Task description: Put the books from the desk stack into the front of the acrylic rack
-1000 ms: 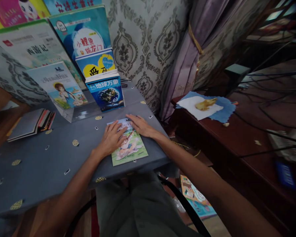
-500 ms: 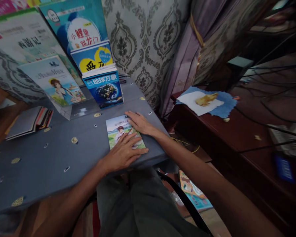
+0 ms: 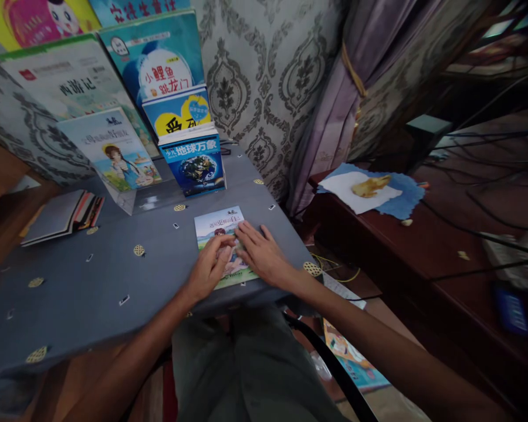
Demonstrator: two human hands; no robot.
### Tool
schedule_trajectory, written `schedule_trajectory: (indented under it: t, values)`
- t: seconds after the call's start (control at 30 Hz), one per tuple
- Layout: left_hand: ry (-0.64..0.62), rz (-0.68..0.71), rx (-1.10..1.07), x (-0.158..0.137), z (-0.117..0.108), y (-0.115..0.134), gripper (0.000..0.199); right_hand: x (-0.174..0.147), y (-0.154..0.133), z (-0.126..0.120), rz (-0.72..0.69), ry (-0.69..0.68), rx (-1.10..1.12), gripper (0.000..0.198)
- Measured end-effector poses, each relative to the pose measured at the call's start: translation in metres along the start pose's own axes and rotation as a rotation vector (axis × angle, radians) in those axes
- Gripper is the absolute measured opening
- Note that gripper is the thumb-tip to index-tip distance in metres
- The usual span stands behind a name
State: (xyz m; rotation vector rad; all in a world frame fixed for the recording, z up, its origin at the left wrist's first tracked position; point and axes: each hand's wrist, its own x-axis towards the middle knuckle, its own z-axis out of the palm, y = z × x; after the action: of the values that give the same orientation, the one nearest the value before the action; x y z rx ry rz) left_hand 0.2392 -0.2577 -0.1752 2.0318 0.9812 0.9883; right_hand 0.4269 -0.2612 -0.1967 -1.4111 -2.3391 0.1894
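A thin illustrated book with a cartoon figure on its cover lies closed on the grey tablecloth, close to the table's front edge. My left hand rests on the book's left side, fingers slightly bent and thumb apart. Across the right side lies my right hand, its fingers stretched flat and its thumb spread. Neither hand grips anything. Between them, the lower part of the cover picture is partly hidden by the fingers.
Several children's books stand in a tiered rack, with an Earth book in front. Some books lie at the left. Beyond a purple curtain, a dark red cabinet carries a blue cloth and cables. A picture book is on the floor.
My left hand has drawn back leftward across the cover. My right hand has come down from the book's top edge onto its right side. The view has shifted slightly.
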Motion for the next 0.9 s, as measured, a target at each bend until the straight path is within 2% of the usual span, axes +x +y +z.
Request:
schedule_trajectory:
  t: [0.17, 0.27, 0.43, 0.57, 0.63, 0.73, 0.83, 0.9]
  values:
    - [0.132, -0.094, 0.011, -0.002, 0.004, -0.002, 0.031, -0.037, -0.056, 0.001, -0.230, 0.028, 0.047, 0.045]
    - [0.131, -0.106, 0.038, -0.002, 0.005, -0.002, 0.030, -0.051, -0.069, 0.003, -0.247, 0.056, 0.053, 0.046]
    - [0.101, -0.064, 0.117, -0.001, 0.006, -0.001, 0.028, -0.065, -0.045, 0.000, -0.184, 0.109, 0.017, 0.045]
    - [0.085, -0.007, 0.318, -0.002, 0.005, -0.005, 0.027, -0.068, -0.022, -0.003, -0.093, 0.127, 0.008, 0.044]
    - [0.102, -0.016, 0.463, -0.003, 0.003, -0.011, 0.031, -0.064, -0.015, -0.005, -0.044, 0.112, 0.021, 0.043]
    - [0.150, -0.100, 0.608, -0.004, 0.000, -0.022, 0.039, -0.050, -0.008, -0.008, 0.011, 0.067, 0.059, 0.044]
    - [0.158, -0.136, 0.607, -0.005, -0.003, -0.027, 0.043, -0.032, -0.003, -0.008, 0.029, 0.044, 0.110, 0.050]
    - [0.164, -0.123, 0.529, -0.005, -0.005, -0.026, 0.042, -0.021, 0.001, -0.004, 0.031, 0.048, 0.141, 0.052]
